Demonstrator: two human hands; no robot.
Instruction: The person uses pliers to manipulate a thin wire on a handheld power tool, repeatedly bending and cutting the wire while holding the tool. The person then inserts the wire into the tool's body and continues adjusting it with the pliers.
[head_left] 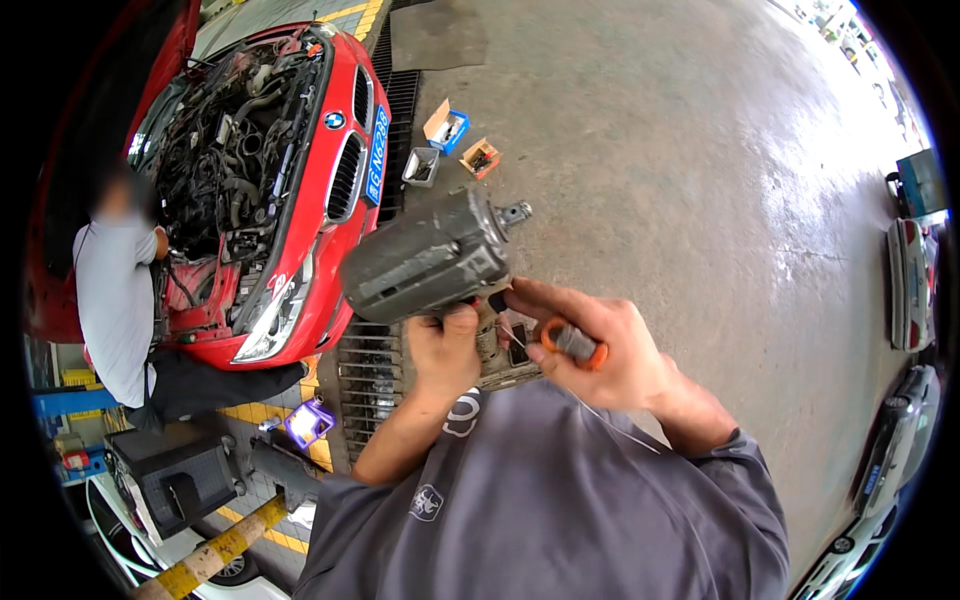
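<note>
Garage floor [650, 150]: impact wrench [430, 258] in left grip [445, 350]; right grip [590, 345] beside.

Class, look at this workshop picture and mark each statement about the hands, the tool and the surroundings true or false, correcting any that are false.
1. The left hand grips the handle of a grey power tool. True.
2. The right hand holds a blue screwdriver. False: it holds a small grey and orange tool with a thin tip.
3. The red car has its bonnet shut. False: the bonnet is up and the engine bay shows.
4. Another person in a light shirt leans over the car's engine bay. True.
5. Small open boxes lie on the concrete floor near the car's front. True.
</note>
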